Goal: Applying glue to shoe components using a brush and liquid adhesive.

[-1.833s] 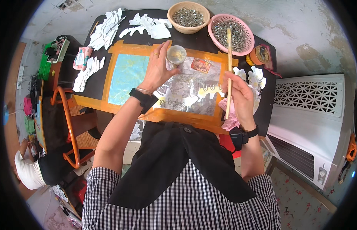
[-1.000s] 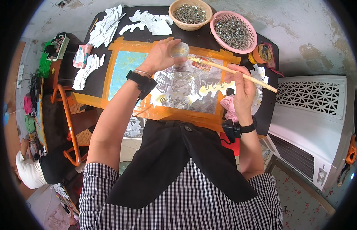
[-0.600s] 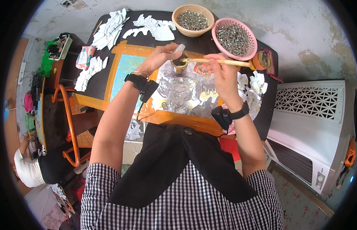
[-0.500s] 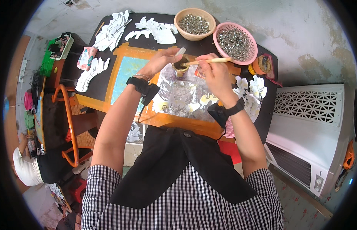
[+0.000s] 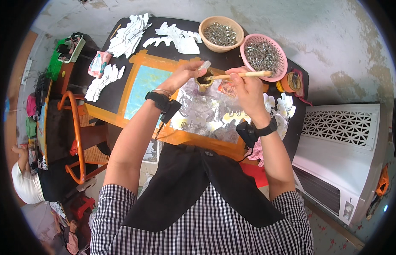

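Observation:
My right hand (image 5: 248, 91) is closed round the wooden handle of a brush (image 5: 253, 74), which lies nearly level. The brush's far end reaches into the mouth of a small dark-stained jar (image 5: 205, 86). At the jar's left rim, my left hand (image 5: 187, 76) pinches a small whitish translucent piece (image 5: 205, 65) whose kind I cannot make out. Below the jar, white cut-out pieces (image 5: 215, 123) with yellowish patches and metal loops lie on a clear plastic sheet (image 5: 187, 104) taped down with brown tape.
A beige bowl (image 5: 202, 32) and a pink basket (image 5: 244, 53), both full of metal clips, stand at the back. White cut-outs (image 5: 130, 36) are piled at the back left. A tape roll (image 5: 291, 82) lies at the right, near a white heater (image 5: 334, 157). Other people are at lower left.
The whole view has shifted slightly. My right hand has drawn the brush a little to the right, its end still in the jar. The left hand keeps its pinch beside the jar.

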